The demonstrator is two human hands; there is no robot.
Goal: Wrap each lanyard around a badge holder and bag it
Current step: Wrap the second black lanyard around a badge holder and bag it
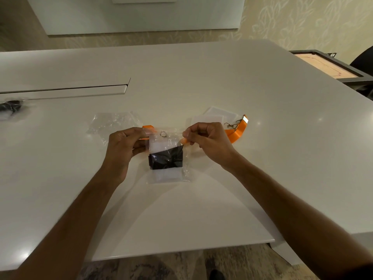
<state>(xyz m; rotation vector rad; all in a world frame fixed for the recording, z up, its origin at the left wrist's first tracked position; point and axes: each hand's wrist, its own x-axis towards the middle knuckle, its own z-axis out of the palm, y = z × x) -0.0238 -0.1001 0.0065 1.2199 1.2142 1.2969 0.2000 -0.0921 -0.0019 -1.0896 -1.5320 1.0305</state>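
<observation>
On the white table (pixel 201 77), right in front of the person, sits a clear plastic bag (pixel 168 156) with a badge holder (pixel 161 146) inside it, and a black lanyard (pixel 166 160) wrapped around the middle of that holder. A small metal ring (pixel 163 134) shows near the top, under the plastic. Both hands are up at the bag's top edge: the left hand (pixel 125 144) has its fingers curled and pinches the top left corner, while the right hand (pixel 207 141) pinches the top right corner between thumb and fingertips. The bag's lower end lies flat on the table.

An orange lanyard (pixel 237 131) lies just behind the hands, running out to the right, with its metal clips (pixel 232 124) at the far end; a short orange bit also pokes out behind the left hand. A couple of spare badge holders (pixel 214 116) lie stacked just beyond the right hand, touching or nearly touching the orange strap. Some empty clear bags (pixel 113 124) are crumpled off to the left of the left hand. Way over at the left edge of the table sits another bagged bundle (pixel 10 108) with something black in it, too blurry to say more. A long slot (pixel 80 87) is cut into the tabletop further back.
</observation>
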